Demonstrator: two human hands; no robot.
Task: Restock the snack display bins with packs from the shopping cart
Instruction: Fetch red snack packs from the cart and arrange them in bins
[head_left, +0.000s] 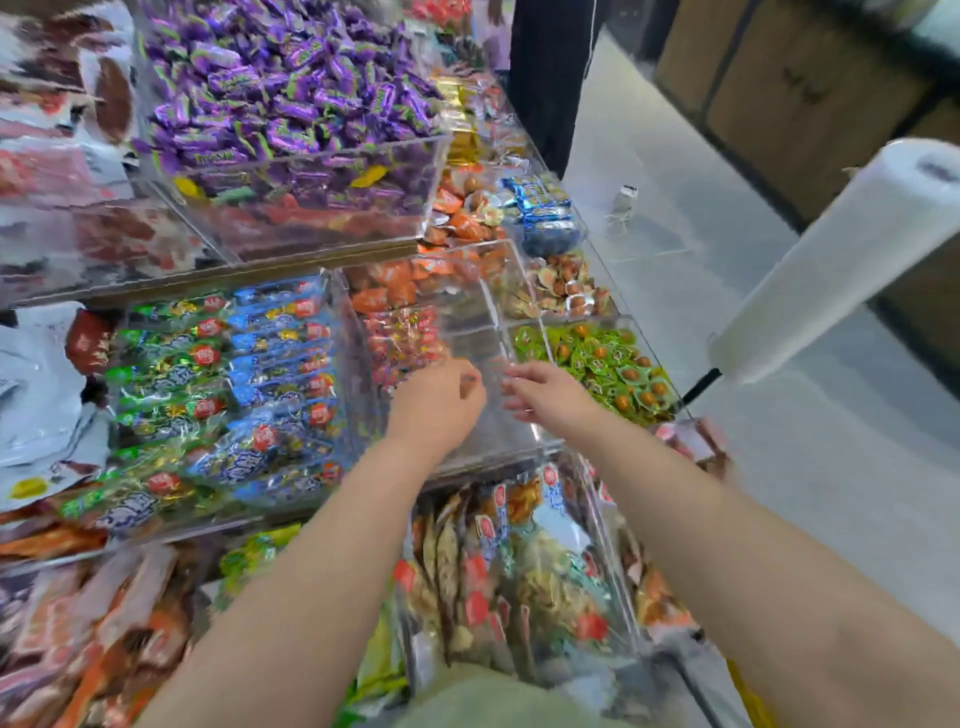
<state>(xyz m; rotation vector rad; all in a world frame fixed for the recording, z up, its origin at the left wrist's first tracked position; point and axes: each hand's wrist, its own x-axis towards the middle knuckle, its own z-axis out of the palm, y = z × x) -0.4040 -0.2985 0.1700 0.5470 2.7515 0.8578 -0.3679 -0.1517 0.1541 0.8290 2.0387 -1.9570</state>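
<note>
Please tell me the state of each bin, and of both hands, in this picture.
purple candy bin, heaped full
blue and green pack bin, full
middle clear bin, front part nearly bare
green pack bin, partly filled
left hand, curled, hold unclear
right hand, open, holds nothing

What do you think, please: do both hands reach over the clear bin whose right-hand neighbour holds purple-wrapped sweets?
Not quite: in the head view that neighbour holds green-wrapped snacks; the purple-wrapped sweets fill the upper bin. The left hand and right hand do reach over the clear bin.
</note>
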